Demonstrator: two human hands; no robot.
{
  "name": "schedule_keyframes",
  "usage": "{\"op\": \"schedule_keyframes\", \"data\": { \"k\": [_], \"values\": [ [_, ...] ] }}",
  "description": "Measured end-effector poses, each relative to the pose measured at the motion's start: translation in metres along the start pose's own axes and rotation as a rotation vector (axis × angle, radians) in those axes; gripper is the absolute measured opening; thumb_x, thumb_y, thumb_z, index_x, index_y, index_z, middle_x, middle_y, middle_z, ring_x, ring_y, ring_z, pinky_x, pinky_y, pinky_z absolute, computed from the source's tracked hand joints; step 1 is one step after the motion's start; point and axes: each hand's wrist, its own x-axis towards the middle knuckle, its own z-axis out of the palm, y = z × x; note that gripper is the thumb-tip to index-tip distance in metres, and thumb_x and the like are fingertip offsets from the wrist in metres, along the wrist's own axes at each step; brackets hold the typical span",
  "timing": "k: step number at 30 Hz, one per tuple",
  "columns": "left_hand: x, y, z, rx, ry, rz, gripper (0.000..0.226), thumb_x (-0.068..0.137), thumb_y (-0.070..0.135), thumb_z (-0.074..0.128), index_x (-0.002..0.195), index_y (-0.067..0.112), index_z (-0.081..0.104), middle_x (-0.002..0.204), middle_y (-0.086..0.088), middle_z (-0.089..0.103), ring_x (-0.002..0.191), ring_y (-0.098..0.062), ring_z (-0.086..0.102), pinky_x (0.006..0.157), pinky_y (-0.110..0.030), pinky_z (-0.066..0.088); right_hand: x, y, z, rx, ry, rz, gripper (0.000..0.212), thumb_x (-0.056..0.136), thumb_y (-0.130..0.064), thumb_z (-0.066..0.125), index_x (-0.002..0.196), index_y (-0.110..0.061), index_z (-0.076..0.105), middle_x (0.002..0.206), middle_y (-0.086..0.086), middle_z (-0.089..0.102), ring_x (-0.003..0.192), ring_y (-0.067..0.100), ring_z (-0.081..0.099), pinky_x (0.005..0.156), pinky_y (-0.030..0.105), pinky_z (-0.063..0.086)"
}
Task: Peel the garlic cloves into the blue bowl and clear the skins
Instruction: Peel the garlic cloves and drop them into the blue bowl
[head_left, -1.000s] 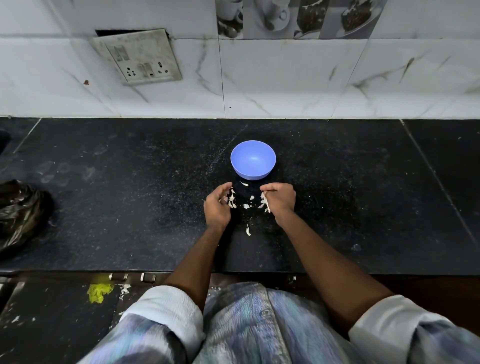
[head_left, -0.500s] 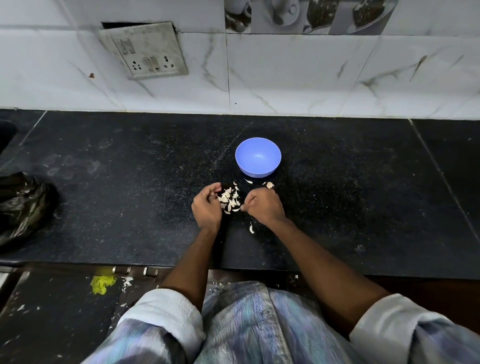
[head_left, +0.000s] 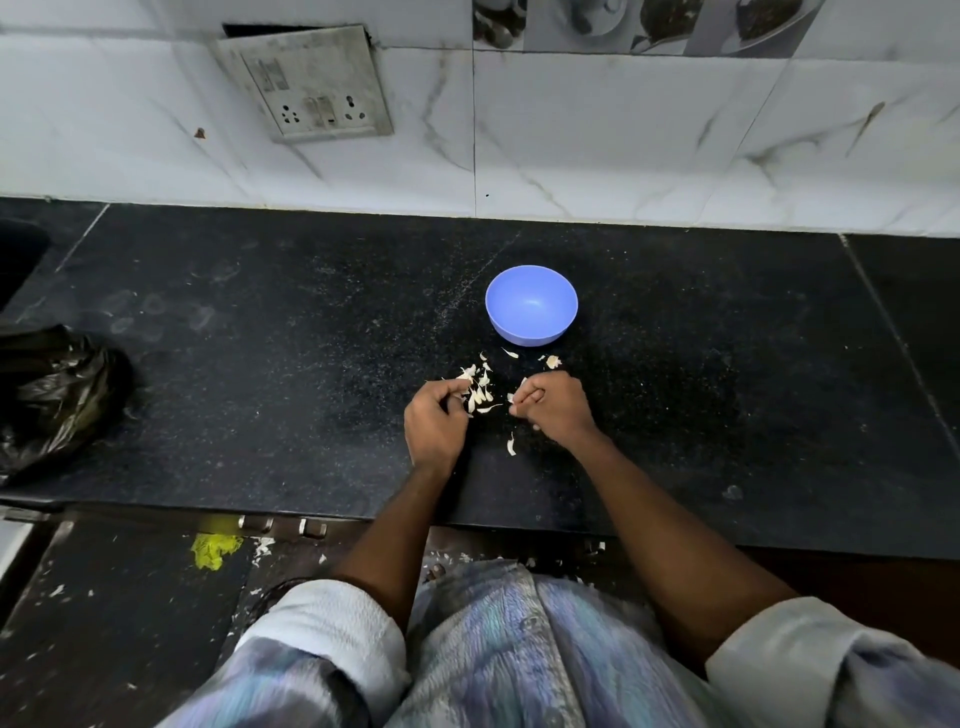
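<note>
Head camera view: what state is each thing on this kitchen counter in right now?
Round blue plastic bowl: upright, looks empty.
Pale papery garlic skins: scattered loose on the counter between the hands.
Left hand: fingers curled at the skins; grip unclear.
Right hand: curled in a fist; contents hidden.
Crumpled black plastic bag: slumped at the counter's left edge.

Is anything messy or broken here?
Yes. Garlic skins lie scattered on the black counter between the hands and the blue bowl. More scraps and a yellow smear are on the floor below. The wall socket plate hangs crooked, with a dark gap along its top.
</note>
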Motion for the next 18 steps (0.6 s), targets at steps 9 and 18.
{"op": "schedule_keyframes", "data": {
  "k": [9, 18],
  "values": [
    [-0.019, 0.017, 0.012, 0.422, -0.575, 0.133, 0.034, 0.068, 0.038, 0.098, 0.095, 0.031, 0.079, 0.087, 0.015, 0.07, 0.08, -0.006, 0.066, 0.078, -0.029, 0.057, 0.006, 0.003, 0.019, 0.196, 0.204, 0.135, 0.029, 0.089, 0.006, 0.054, 0.096, -0.008, 0.078, 0.078, 0.005, 0.074, 0.062, 0.017, 0.07, 0.072, 0.036, 0.063],
    [-0.015, 0.029, 0.02, 0.426, -0.677, 0.105, 0.022, 0.083, 0.006, 0.078, 0.096, 0.024, 0.078, 0.076, 0.012, 0.073, 0.076, -0.006, 0.071, 0.084, -0.029, 0.06, 0.012, -0.001, 0.019, 0.381, 0.179, 0.118, 0.038, 0.09, 0.011, 0.048, 0.115, -0.002, 0.073, 0.106, 0.014, 0.075, 0.09, 0.016, 0.071, 0.081, 0.025, 0.06]
  ]
}}
